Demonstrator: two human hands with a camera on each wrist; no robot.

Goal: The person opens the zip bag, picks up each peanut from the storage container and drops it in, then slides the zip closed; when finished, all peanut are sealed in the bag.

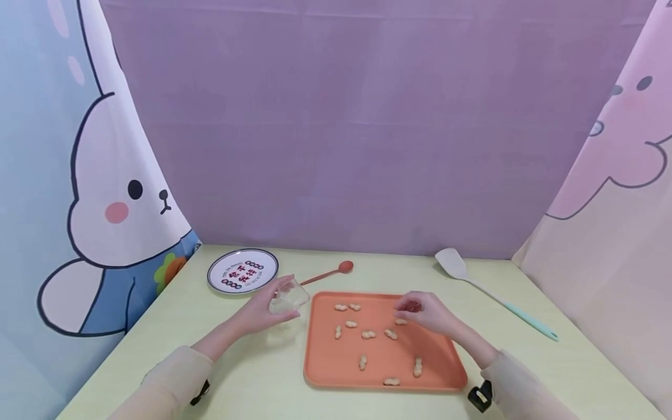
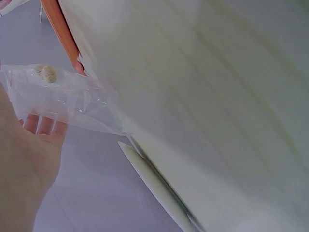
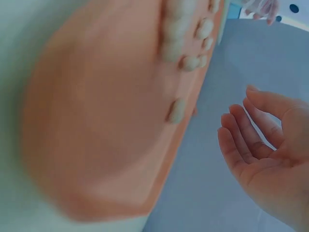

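Overhead, left hand (image 1: 259, 308): curled round a clear container (image 1: 290, 296), just beside the orange tray (image 1: 391, 350).
Overhead, right hand (image 1: 427, 312): over the tray, fingertips close to one peanut (image 1: 401, 321); the other peanuts (image 1: 368, 334) lie scattered across it.
Left wrist, container: hold confirmed; a peanut-like piece (image 2: 47, 74) shows in or through it. Walls look thin; light pressure advised, rim kept unblocked.
Right wrist, right hand: thumb and fingertips apart, nothing seen between. Judged sound practice: pinch a single shell across its waist, gently enough not to crack it.
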